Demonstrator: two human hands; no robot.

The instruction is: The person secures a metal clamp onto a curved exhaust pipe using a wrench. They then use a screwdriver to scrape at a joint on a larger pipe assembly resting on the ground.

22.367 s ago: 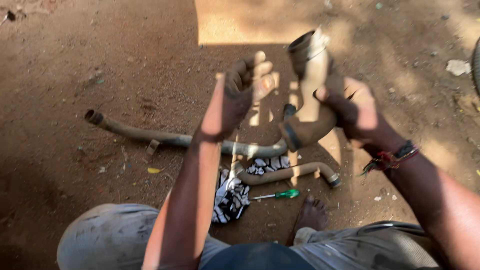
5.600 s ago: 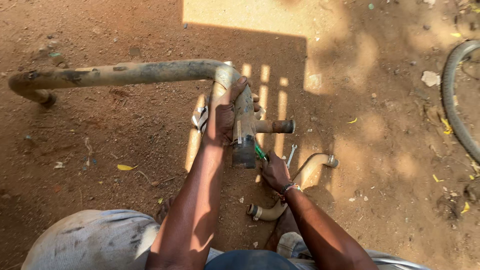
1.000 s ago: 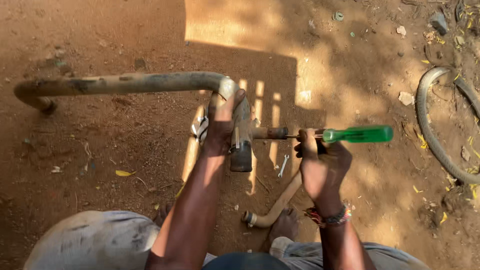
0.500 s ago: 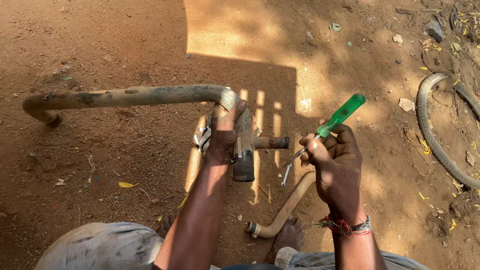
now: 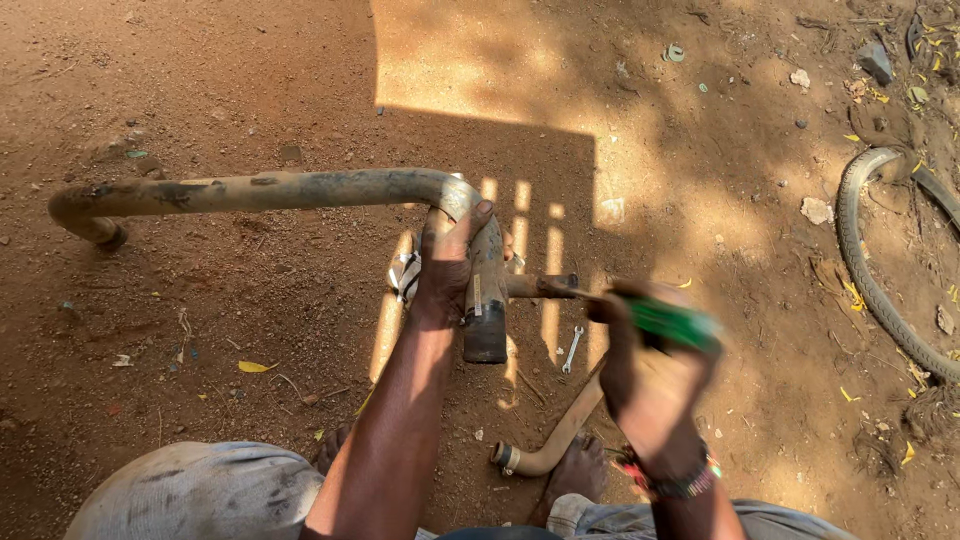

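Under left hand [image 5: 447, 262] grip: bent pipe [image 5: 300, 190]; right hand [image 5: 650, 375] grips screwdriver [image 5: 672, 322].

The right hand [image 5: 650, 375] and the green-handled screwdriver [image 5: 672, 322] gripped in it are smeared by motion blur, so the finger positions and the tool's tip cannot be made out. Part of the bent pipe [image 5: 300, 188] is covered by the left hand [image 5: 447, 262]. The rubber tyre [image 5: 872, 285] is cut off by the right edge. A small spanner [image 5: 571, 349] on the ground is too small for detail.
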